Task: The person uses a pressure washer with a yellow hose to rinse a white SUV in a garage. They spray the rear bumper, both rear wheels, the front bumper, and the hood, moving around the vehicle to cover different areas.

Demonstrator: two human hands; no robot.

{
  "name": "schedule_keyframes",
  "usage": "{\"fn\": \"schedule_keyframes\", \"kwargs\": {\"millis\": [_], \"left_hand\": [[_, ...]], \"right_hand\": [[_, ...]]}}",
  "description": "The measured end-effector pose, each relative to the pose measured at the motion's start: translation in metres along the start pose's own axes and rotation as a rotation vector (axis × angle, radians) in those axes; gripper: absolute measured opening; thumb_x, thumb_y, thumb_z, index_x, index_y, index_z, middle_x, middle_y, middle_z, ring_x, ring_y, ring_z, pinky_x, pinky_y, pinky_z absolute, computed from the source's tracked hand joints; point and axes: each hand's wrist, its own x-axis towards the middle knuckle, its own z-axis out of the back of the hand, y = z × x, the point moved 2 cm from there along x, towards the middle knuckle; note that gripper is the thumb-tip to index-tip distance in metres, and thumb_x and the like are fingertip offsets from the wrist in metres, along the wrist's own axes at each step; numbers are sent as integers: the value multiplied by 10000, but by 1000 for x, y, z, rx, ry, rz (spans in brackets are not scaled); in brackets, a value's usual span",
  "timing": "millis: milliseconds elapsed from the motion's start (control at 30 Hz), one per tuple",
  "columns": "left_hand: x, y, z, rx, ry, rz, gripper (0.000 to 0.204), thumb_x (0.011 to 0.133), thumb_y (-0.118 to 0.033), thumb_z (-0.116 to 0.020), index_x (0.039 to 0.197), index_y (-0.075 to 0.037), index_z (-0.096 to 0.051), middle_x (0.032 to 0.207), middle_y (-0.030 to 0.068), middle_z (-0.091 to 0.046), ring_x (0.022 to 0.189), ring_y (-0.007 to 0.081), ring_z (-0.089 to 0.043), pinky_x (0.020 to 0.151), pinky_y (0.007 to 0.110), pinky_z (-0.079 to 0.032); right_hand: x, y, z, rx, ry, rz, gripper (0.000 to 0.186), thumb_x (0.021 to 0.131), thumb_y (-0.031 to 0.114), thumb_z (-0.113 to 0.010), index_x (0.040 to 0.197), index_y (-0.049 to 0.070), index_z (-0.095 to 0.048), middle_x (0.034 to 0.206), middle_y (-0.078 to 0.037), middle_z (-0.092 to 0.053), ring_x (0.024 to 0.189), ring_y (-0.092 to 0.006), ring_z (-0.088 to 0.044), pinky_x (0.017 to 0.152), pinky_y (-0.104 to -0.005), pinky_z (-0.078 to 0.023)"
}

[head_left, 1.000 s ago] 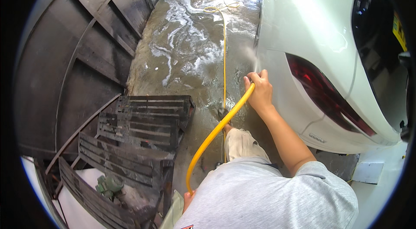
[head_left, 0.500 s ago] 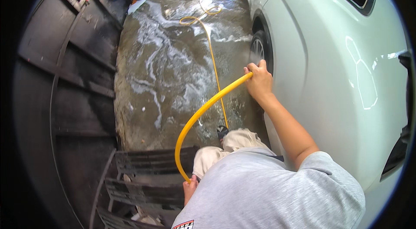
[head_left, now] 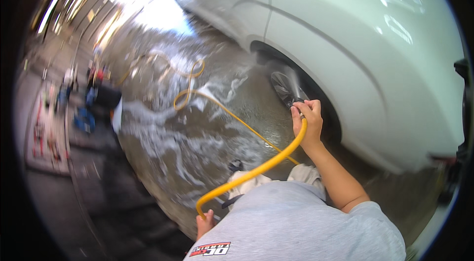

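Observation:
My right hand (head_left: pixel 311 121) is closed around the nozzle end (head_left: pixel 298 101) of a yellow hose (head_left: pixel 256 168). A whitish spray comes from the nozzle at the rear wheel (head_left: pixel 281 84) of a white car (head_left: pixel 316 39). Down by my waist, my left hand (head_left: pixel 206 223) grips the same hose lower along its length, its fingers partly hidden by the hose and my grey shirt. Between both hands the hose bows in a thick curve in front of me.
More hose (head_left: pixel 227 111) loops over the wet, foam-streaked floor (head_left: pixel 158 137). On the left stand a dark bucket (head_left: pixel 106 98), a coiled blue hose or cord (head_left: pixel 84 120) and a board with red tools (head_left: pixel 49 135), all blurred. A dark wall runs along that side.
My view has swung toward the car's front, bringing its side and door handle into view. My right hand has tilted the nozzle, now visible, at the wheel. Both hands keep hold of the hose.

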Motion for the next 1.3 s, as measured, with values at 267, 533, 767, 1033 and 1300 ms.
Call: {"fn": "schedule_keyframes", "kwargs": {"millis": [267,533,767,1033,1300], "left_hand": [[292,-47,272,653,150,-393,470,985,-270,-753,640,7,-595,545,99,-527,499,186,-435,519,413,-387],[376,-159,193,1215,1489,-386,582,881,-585,-799,893,-14,-683,772,110,-654,762,231,-636,733,395,-514],[260,-187,-10,207,1365,142,493,1120,-500,-532,960,-44,-630,773,45,-633,645,148,-572,605,339,-465],[202,-120,-39,640,1157,-440,466,1109,-401,-534,977,37,-622,799,323,-671,833,515,-694,726,566,-511],[155,-70,-78,576,1188,-414,478,1111,-390,-547,934,50,-603,771,279,-658,731,457,-671,690,528,-502]], "right_hand": [[-51,87,-137,40,-252,-149,181,940,125,-801,1106,60,-767,1177,-207,-600,987,-336,-691,875,-393,-567],[-135,123,-240,-11,-61,-317,230,901,116,-842,1113,88,-758,1190,-192,-573,920,-344,-708,805,-400,-596],[-184,139,-246,35,94,-255,323,989,40,-678,1286,153,-737,1368,-236,-539,947,-365,-726,827,-413,-624],[-246,115,-188,1009,-67,-1604,362,1042,248,-718,1311,23,-628,1221,-142,-701,965,-230,-740,822,-384,-635],[-312,98,-153,1500,-422,-1386,280,1046,260,-724,1176,21,-659,1069,-149,-743,933,-246,-742,795,-373,-650]]}}
